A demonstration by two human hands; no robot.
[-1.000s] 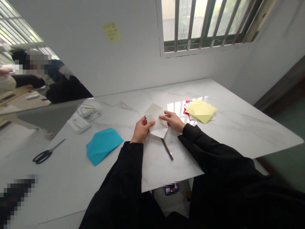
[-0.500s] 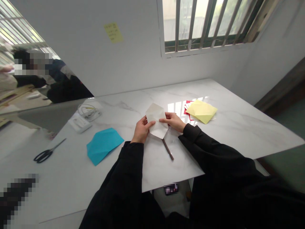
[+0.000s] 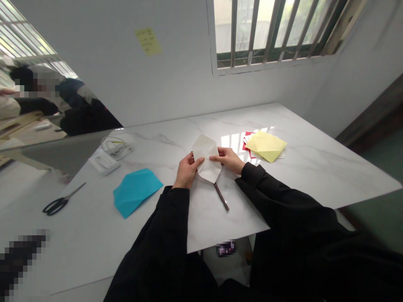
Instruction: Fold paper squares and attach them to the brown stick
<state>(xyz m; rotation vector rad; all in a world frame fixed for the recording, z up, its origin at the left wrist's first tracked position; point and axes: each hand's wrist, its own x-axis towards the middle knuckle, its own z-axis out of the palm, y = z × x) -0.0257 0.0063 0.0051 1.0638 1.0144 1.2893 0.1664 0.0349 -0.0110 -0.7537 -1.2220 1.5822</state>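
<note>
**Left hand** (image 3: 188, 171): partly closed, grasping the left side of a folded white paper (image 3: 207, 158).

**Right hand** (image 3: 228, 160): fingers extended towards the paper, gripping its right side.

**Paper:** held between both hands just above the tabletop, its long axis running from 11 to 5 o'clock, with a pointed tip at 5 o'clock.

**Around the paper, on a white marble-patterned table** (image 3: 315, 167):
- 5 o'clock, just beyond the tip: a thin dark brown pencil (image 3: 221, 196), lying flat.
- 3 o'clock, near: a folded yellow paper (image 3: 266, 147), resting on red-and-white paper sheets (image 3: 248, 140).
- 8 o'clock, near: a folded blue paper (image 3: 136, 193).
- 8 o'clock, farther out: black-handled scissors (image 3: 56, 206).
- 10 o'clock, well apart: a coiled white cable (image 3: 115, 147) beside a small white box (image 3: 103, 163).
</note>
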